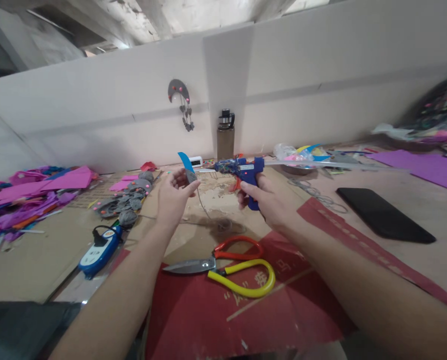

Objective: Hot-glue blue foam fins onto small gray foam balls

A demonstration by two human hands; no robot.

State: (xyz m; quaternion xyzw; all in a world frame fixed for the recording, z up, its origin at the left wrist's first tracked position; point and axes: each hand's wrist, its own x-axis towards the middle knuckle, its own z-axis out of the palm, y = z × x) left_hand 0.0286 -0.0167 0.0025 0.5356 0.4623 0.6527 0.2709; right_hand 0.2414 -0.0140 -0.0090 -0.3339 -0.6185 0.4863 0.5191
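My left hand (174,195) pinches a curved blue piece (185,161) that looks like felt or foam, with a small grey piece (191,176) at its lower end. A thin grey cord (203,205) hangs from there down to the cardboard. Wrapped around the handle of a blue hot glue gun (250,176), my right hand (266,197) has its fingers by the orange trigger. The gun's nozzle points left toward the blue piece, apart from it. A long clear glue stick (309,164) sticks out of the gun's back.
Scissors (242,289) with red and yellow handles lie nearest me on red-printed cardboard (294,310). Left are grey yarn pieces (131,200), a power strip (100,250) and coloured scraps (39,195). A bottle (225,142) stands behind; a black phone-like slab (384,214) lies right.
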